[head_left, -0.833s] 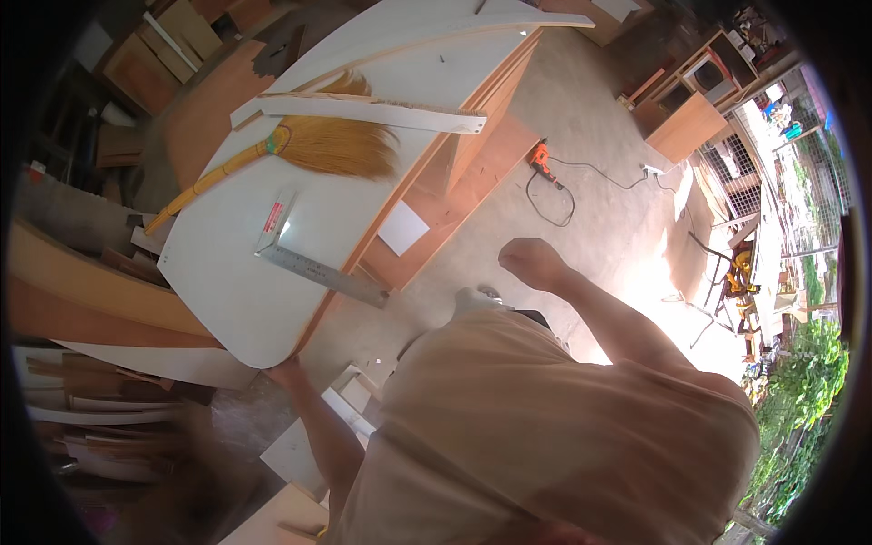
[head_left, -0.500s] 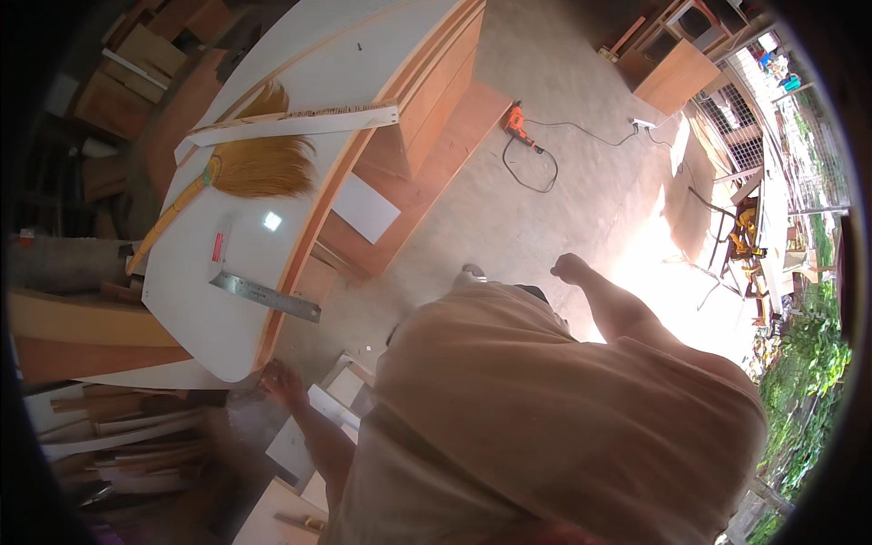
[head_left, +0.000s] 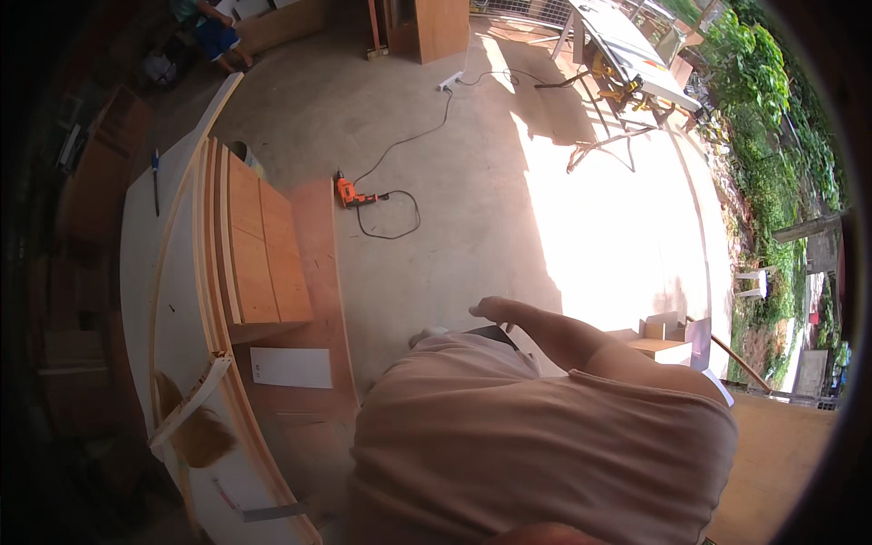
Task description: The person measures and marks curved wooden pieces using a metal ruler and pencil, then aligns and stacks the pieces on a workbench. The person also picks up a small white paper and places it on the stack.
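Note:
My right hand (head_left: 498, 310) hangs in front of my body over the concrete floor, fingers loosely stretched and nothing seen in them. My left hand is out of the picture. To my left stands a wooden cabinet (head_left: 259, 245) under a white, curved-edge panel (head_left: 180, 282). On that panel lie a straw broom (head_left: 204, 440), a pale strip (head_left: 193, 400) crossing it, and a metal ruler (head_left: 272, 512) near the close end. A blue pen-like tool (head_left: 155, 182) rests at its far end. On the floor ahead is an orange power drill (head_left: 350, 192).
A cable runs from the drill to a white power strip (head_left: 450, 81). A white-topped work table (head_left: 631, 45) on dark legs stands far right. A cardboard box (head_left: 661, 348) sits by my right arm. Another person (head_left: 211, 32) is at the far left.
My view has swung to the right, so the panel, broom and drill sit farther left. My left hand has gone out of view. The right hand's fingers have loosened from a closer curl.

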`<state>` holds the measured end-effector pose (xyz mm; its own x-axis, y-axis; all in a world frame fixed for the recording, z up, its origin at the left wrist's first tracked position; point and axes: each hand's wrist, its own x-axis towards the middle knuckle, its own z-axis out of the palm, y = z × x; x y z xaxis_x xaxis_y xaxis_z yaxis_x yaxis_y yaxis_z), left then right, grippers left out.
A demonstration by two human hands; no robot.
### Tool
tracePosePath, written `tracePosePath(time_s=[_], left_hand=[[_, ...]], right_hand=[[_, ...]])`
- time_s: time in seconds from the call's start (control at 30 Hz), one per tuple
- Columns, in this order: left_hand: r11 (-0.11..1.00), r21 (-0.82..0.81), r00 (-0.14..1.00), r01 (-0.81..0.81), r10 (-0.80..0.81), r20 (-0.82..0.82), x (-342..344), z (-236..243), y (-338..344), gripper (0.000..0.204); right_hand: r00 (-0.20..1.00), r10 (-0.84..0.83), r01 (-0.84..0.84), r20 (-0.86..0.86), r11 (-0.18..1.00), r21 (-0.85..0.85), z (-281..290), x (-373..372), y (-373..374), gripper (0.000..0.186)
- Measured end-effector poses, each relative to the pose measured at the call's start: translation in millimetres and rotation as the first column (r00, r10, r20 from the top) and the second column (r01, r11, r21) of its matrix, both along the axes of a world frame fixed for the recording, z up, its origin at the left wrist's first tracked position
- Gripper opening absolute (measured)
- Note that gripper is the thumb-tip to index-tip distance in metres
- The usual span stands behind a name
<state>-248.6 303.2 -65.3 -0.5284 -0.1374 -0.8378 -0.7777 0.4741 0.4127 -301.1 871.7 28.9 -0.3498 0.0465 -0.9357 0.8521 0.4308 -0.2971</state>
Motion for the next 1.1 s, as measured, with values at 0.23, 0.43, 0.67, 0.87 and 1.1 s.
tracePosePath(time_s=[0.23,0.43,0.67,0.87,1.1], left_hand=[[0.938,0.011,0.938,0.347,-0.347,0.011,-146.5,4.4,85.6,0.07],[0.769,0.147,0.769,0.622,-0.635,0.066,-221.0,-7.9,192.2,0.07],[0.569,0.256,0.571,0.781,-0.818,0.075,-304.5,-14.8,315.3,0.07],[0.608,0.189,0.572,0.771,-0.792,0.215,-385.7,-19.7,316.9,0.07],[0.551,0.145,0.503,0.822,-0.821,0.27,-500.2,-34.2,424.1,0.07]], right_hand=[[0.755,-0.569,0.643,0.325,0.548,-0.535,-26.2,106.0,36.8,0.064],[0.638,-0.687,0.68,0.348,0.29,-0.674,-26.8,142.3,19.1,0.055],[0.929,0.156,-0.128,-0.337,0.987,0.101,-114.7,115.1,79.7,0.05],[0.734,-0.679,0.665,0.025,0.725,0.18,-64.4,14.9,114.7,0.044],[0.739,-0.533,0.655,-0.411,0.71,0.258,-128.0,41.6,261.2,0.038]])
